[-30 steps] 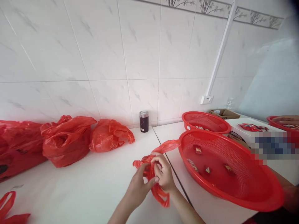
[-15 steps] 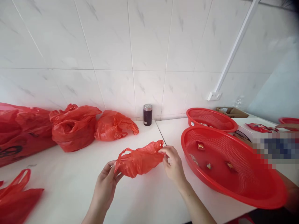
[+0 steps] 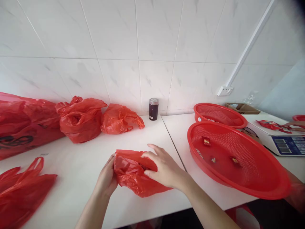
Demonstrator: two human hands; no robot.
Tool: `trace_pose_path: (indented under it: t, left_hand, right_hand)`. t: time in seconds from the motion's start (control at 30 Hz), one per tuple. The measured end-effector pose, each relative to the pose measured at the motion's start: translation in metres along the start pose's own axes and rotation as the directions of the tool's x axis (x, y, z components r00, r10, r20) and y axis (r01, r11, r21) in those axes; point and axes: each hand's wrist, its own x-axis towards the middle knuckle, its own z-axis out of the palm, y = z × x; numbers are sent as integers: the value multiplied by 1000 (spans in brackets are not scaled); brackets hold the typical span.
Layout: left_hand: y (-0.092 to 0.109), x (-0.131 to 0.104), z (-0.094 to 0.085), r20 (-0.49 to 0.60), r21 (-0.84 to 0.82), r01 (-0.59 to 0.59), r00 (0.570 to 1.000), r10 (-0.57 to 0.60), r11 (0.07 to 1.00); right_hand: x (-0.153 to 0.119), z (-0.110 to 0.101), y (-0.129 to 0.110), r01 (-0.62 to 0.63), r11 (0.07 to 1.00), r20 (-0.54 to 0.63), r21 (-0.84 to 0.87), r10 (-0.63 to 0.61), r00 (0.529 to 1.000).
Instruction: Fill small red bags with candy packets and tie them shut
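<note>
A crinkled red plastic bag (image 3: 135, 179) is between my hands over the white table (image 3: 78, 178). My left hand (image 3: 108, 178) grips its left edge, with the fingertips partly behind the plastic. Across the bag's opening reaches my right hand (image 3: 164, 167), fingers apart and curved, thumb and fingertips at the plastic. Something dark shows faintly inside the opening, too small to make out.
Full red bags (image 3: 79, 119) line the wall at left; another red bag (image 3: 26, 194) lies front left. A dark tumbler (image 3: 153, 109) stands behind. Red baskets (image 3: 221, 187) holding small packets are at right, beside a scale (image 3: 274, 140) and another person's hand (image 3: 295, 125).
The bag has been turned and its mouth spread wider. My right hand has moved from pinching its right end to over the opening. The view has tilted down, showing the table's front edge.
</note>
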Motion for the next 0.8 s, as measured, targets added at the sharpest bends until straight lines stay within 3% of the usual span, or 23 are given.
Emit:
trace_pose_path:
  t: [0.1, 0.17, 0.2, 0.27, 0.3, 0.33, 0.37, 0.43, 0.5, 0.57, 0.6, 0.67, 0.73, 0.8]
  left_hand:
    - [7, -5, -8, 2, 216, -56, 998, 57, 975]
    - [13, -11, -13, -23, 499, -244, 955, 294, 831]
    - [13, -14, -14, 3, 641, -354, 888, 459, 681]
    - [7, -23, -11, 180, 829, -488, 693, 698, 271]
    - [1, -27, -10, 297, 869, -490, 621, 726, 63]
    - [-7, -30, -9, 396, 883, -456, 590, 703, -114]
    - [-15, -31, -10, 458, 881, -403, 601, 655, -246]
    - [-30, -29, -18, 452, 885, -281, 705, 546, -371]
    - [-36, -22, -33, 363, 905, -193, 816, 449, -380]
    - [-34, -15, -49, 307, 925, -185, 879, 364, -331]
    - [-30, -13, -54, 304, 933, -210, 894, 331, -291]
    - [-21, -14, -56, 337, 937, -293, 900, 277, -189]
    - [-14, -22, -49, 381, 924, -377, 897, 224, -63]
    - [-10, -34, -36, 414, 900, -432, 890, 188, 64]
  right_hand:
    - [12, 22, 25, -134, 989, 59, -67, 138, 989]
    - [16, 26, 37, -208, 978, -9, -29, 207, 978]
    - [17, 25, 39, -214, 977, -52, 7, 214, 975]
    - [16, 23, 37, -189, 980, -99, 68, 195, 976]
    - [16, 21, 35, -183, 979, -99, 89, 191, 976]
    - [15, 21, 34, -188, 976, -95, 109, 199, 975]
    - [14, 20, 34, -204, 970, -89, 134, 216, 972]
    - [13, 17, 40, -241, 951, -105, 196, 264, 959]
    - [10, 10, 50, -288, 933, -165, 216, 326, 931]
    - [2, -4, 56, -356, 921, -228, 157, 385, 894]
    - [-3, -14, 56, -378, 920, -234, 108, 393, 889]
    - [-21, -38, 51, -351, 936, -158, 14, 349, 924]
    - [-48, -63, 48, -282, 957, -59, -61, 279, 959]
    - [-81, -87, 54, -305, 940, -71, -154, 297, 952]
